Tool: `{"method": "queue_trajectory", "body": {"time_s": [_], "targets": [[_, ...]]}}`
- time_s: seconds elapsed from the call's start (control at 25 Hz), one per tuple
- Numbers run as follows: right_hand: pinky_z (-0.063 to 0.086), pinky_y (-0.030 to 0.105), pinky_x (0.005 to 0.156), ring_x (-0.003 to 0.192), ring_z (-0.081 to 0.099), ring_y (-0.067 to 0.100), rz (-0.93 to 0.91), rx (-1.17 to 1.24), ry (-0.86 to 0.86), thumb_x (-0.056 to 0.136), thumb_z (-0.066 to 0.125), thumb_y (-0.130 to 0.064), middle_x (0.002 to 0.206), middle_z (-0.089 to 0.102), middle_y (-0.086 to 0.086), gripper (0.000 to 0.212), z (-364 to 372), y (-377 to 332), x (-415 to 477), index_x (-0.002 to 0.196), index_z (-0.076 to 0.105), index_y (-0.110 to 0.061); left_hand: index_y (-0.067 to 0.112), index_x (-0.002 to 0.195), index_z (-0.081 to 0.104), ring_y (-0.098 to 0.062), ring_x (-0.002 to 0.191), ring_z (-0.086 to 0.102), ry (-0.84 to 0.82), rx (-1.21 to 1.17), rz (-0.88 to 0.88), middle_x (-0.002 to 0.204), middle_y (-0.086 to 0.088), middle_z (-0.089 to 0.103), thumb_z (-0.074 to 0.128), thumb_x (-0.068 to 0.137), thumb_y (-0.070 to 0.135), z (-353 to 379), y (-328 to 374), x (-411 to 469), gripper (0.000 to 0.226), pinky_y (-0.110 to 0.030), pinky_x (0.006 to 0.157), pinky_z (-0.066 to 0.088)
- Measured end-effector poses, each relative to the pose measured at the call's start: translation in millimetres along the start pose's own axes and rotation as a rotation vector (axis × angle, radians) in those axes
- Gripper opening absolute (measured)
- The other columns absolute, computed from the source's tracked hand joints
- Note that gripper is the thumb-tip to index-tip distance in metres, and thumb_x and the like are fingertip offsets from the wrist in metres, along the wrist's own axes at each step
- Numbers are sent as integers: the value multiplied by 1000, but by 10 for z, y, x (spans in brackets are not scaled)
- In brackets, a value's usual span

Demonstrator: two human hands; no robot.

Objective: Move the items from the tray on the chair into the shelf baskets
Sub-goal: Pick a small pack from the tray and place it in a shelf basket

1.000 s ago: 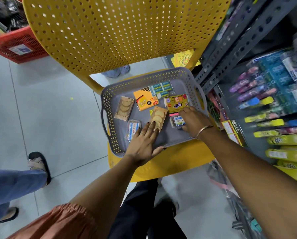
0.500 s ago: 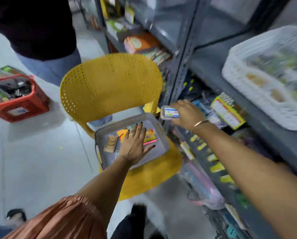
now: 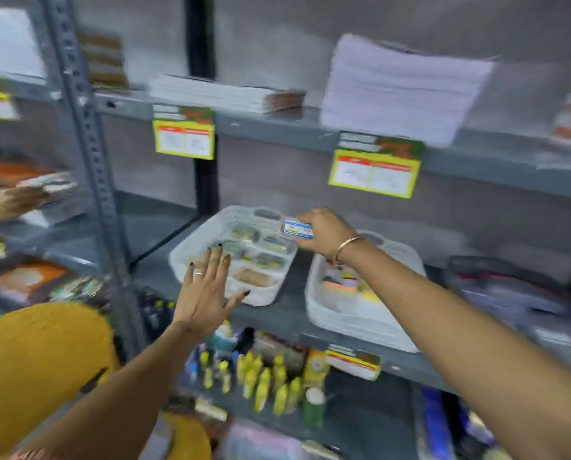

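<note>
My right hand (image 3: 324, 232) holds a small clear box with a blue-and-white label (image 3: 297, 229) above the far right corner of a white shelf basket (image 3: 191, 247) that contains several small packets. My left hand (image 3: 204, 293) hovers open with fingers spread over that basket's near edge, holding nothing. A second white basket (image 3: 353, 322) sits to the right, partly under my right forearm, with colourful items inside. The yellow chair's back (image 3: 35, 356) shows at the lower left; the tray is out of view. The picture is motion-blurred.
Grey metal shelving (image 3: 88, 144) fills the view, with yellow price tags (image 3: 373, 171) on the upper shelf edge and paper stacks (image 3: 400, 88) above. Yellow bottles (image 3: 264, 380) stand on the lower shelf. Another person's hand (image 3: 11, 200) reaches into the shelf at far left.
The view swung up from the chair to the shelf. My right hand carried the small box from the tray to above the left basket. My left hand lifted off the tray toward the basket.
</note>
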State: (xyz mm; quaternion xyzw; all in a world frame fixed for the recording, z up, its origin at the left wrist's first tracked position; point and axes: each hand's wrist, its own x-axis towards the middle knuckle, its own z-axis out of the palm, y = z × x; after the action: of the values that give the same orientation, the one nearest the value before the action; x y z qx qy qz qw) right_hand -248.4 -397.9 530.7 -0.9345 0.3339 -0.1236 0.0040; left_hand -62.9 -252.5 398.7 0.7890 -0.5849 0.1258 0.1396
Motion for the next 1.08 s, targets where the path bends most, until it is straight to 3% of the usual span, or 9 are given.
{"method": "queue_trajectory", "body": {"time_s": [0.08, 0.28, 0.44, 0.56, 0.68, 0.8, 0.88, 1.0, 1.08], "targets": [[48, 39, 93, 107, 56, 36, 101, -36, -14, 75, 63, -43, 111, 63, 22, 50, -214, 468, -327, 109, 62, -7, 0, 131, 50, -37, 129, 41, 25, -29, 91, 144, -20, 40, 1, 88, 69, -22, 583, 162, 95, -57, 96, 39], [46, 37, 94, 112, 54, 36, 327, -97, -26, 80, 65, -32, 121, 58, 23, 46, -507, 1689, -1160, 115, 57, -3, 1, 131, 51, -34, 126, 45, -19, -96, 269, 139, -18, 47, 3, 91, 67, 47, 2160, 339, 91, -55, 94, 42], [48, 41, 96, 112, 54, 36, 427, -99, -74, 79, 66, -32, 123, 59, 21, 46, -521, 2453, -1758, 117, 59, -6, 3, 132, 51, -32, 130, 41, -54, -75, 415, 141, -17, 45, -1, 90, 66, 212, 3119, 333, 91, -52, 106, 34], [44, 40, 102, 121, 51, 34, 472, -105, -146, 81, 66, -32, 132, 55, 19, 51, -441, 2898, -2164, 124, 56, -7, 2, 127, 54, -28, 132, 40, -135, -93, 521, 140, -17, 46, -2, 90, 67, 339, 3644, 251, 94, -40, 107, 32], [44, 39, 103, 121, 51, 33, 511, -77, -227, 81, 66, -29, 134, 55, 16, 52, -268, 3190, -2466, 127, 54, -9, 5, 144, 27, -23, 142, 14, -202, -127, 571, 155, -12, 19, 19, 91, 66, 590, 3968, 86, 82, -34, 113, 20], [43, 36, 101, 120, 51, 31, 518, -53, -283, 81, 67, -30, 132, 55, 16, 53, -47, 3325, -2636, 128, 52, -9, 8, 147, 18, -25, 143, 8, -339, -108, 489, 157, -10, 9, 31, 91, 63, 832, 4053, -21, 79, -39, 113, 22], [41, 34, 101, 120, 51, 30, 515, -37, -305, 81, 68, -28, 132, 55, 15, 53, 93, 3362, -2686, 128, 51, -8, 10, 147, 17, -26, 143, 7, -363, -64, 466, 157, -10, 9, 23, 88, 69, 961, 4052, -53, 84, -42, 114, 17], [40, 34, 105, 122, 51, 29, 516, 7, -343, 79, 69, -26, 134, 55, 14, 57, 273, 3412, -2696, 130, 50, -9, 11, 148, 13, -25, 143, 5, -372, -48, 521, 157, -9, 8, -16, 63, 83, 1095, 4039, -91, 115, -42, 116, 9], [41, 35, 107, 122, 51, 29, 510, 27, -363, 77, 71, -25, 133, 55, 13, 57, 353, 3435, -2694, 128, 51, -9, 10, 149, 13, -24, 143, 6, -355, -78, 529, 157, -10, 9, -26, 56, 82, 1158, 4048, -113, 124, -40, 115, 7]]}}
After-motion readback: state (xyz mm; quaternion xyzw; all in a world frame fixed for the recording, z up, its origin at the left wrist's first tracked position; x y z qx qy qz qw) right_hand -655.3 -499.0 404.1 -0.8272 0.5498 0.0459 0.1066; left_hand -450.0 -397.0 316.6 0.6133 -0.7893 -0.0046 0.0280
